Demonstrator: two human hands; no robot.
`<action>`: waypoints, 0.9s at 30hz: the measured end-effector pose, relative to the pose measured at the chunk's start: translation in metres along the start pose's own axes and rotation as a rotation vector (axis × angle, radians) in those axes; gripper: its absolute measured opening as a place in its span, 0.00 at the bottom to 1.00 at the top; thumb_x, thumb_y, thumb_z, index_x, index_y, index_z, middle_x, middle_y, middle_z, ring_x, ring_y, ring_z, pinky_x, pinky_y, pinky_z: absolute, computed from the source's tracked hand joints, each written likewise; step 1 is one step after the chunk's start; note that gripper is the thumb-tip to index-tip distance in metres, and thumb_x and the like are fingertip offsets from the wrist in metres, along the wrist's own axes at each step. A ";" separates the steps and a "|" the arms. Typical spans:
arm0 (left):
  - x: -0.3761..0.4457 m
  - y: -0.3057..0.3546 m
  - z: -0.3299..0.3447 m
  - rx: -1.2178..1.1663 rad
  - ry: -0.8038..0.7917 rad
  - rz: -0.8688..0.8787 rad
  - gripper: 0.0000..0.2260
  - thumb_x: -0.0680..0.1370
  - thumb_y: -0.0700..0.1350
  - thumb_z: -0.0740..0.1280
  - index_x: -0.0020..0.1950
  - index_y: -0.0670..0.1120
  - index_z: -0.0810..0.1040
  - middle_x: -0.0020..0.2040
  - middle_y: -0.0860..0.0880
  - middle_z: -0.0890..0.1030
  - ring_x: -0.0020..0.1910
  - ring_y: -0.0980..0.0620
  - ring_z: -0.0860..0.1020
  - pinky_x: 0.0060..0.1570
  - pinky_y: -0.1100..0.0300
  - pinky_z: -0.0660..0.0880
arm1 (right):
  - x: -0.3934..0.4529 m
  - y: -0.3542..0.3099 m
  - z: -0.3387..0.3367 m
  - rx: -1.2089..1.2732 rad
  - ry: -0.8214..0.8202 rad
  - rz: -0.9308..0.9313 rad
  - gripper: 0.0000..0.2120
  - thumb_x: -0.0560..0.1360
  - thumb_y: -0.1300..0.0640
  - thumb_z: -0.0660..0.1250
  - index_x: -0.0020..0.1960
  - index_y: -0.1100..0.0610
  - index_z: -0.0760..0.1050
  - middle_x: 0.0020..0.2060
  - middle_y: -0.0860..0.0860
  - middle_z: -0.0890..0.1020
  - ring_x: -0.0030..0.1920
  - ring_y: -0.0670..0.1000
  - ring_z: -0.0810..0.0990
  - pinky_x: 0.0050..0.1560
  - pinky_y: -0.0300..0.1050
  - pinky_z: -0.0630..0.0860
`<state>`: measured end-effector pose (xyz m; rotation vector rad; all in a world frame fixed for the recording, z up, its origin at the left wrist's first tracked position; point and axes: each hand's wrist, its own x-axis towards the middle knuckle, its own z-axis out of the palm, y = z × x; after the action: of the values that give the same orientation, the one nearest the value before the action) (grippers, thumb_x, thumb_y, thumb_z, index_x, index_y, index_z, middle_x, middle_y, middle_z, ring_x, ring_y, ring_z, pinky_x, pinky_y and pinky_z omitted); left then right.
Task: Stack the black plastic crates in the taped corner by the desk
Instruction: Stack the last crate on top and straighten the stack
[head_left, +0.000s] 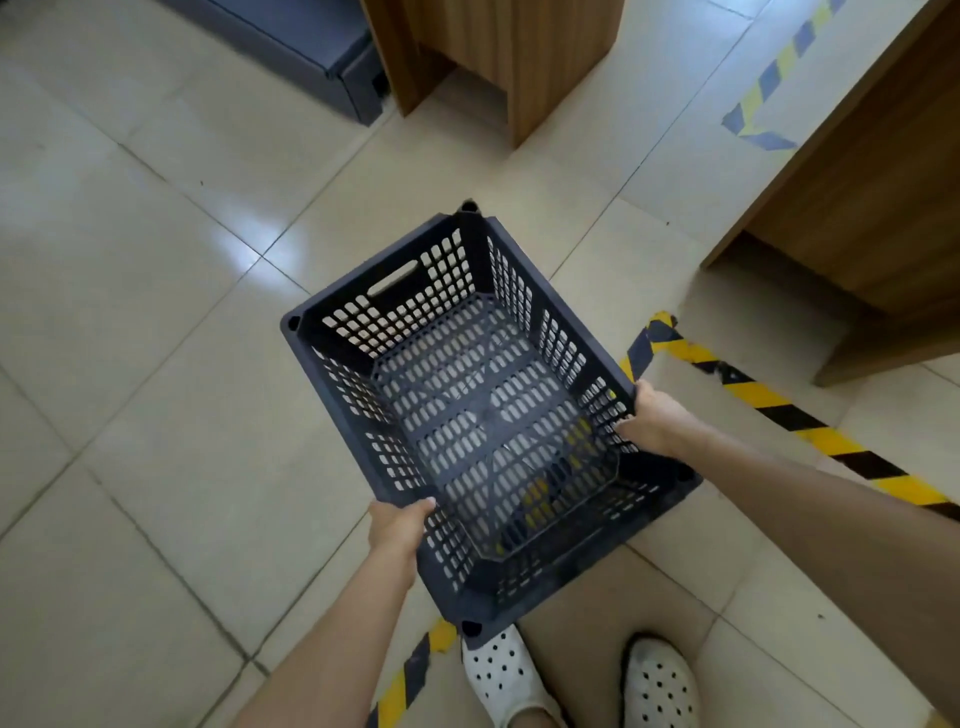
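While one black crate (483, 415) hangs above tile, left hand (397, 530) and right hand (655, 421) fingers grip its rim.

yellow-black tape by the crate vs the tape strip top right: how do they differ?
The yellow-black tape is vivid and runs beside the black crate, partly under it. The top-right tape looks washed out, bluish with pale yellow, and lies far from the crate, beside the wooden desk. Both are diagonally striped and stuck to the tiled floor.

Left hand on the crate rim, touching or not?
Touching. The head view shows the left hand with fingers curled over the near rim of the black crate; no gap visible.
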<state>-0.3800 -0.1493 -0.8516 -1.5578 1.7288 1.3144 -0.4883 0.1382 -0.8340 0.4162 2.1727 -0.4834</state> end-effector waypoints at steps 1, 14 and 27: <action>0.006 -0.001 -0.002 0.001 0.015 0.004 0.22 0.74 0.41 0.72 0.65 0.42 0.67 0.61 0.43 0.77 0.56 0.40 0.77 0.58 0.45 0.75 | 0.002 0.001 0.003 0.008 0.034 0.000 0.18 0.78 0.57 0.62 0.65 0.61 0.63 0.59 0.61 0.75 0.57 0.61 0.76 0.55 0.53 0.77; -0.049 0.068 -0.094 0.583 0.071 0.351 0.17 0.74 0.47 0.74 0.53 0.41 0.69 0.48 0.45 0.77 0.47 0.43 0.77 0.46 0.52 0.75 | -0.065 -0.039 -0.057 -0.365 0.233 -0.131 0.07 0.79 0.63 0.61 0.55 0.59 0.66 0.47 0.55 0.75 0.48 0.58 0.79 0.32 0.44 0.66; -0.192 0.195 -0.258 0.571 0.263 0.451 0.08 0.71 0.44 0.67 0.47 0.42 0.73 0.42 0.45 0.80 0.42 0.43 0.80 0.41 0.54 0.76 | -0.212 -0.171 -0.171 -0.401 0.369 -0.379 0.10 0.78 0.59 0.58 0.59 0.59 0.67 0.54 0.57 0.80 0.52 0.61 0.80 0.47 0.49 0.75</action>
<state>-0.4503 -0.2974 -0.5132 -1.0793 2.4495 0.6932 -0.5573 0.0446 -0.5342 -0.1447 2.6455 -0.1656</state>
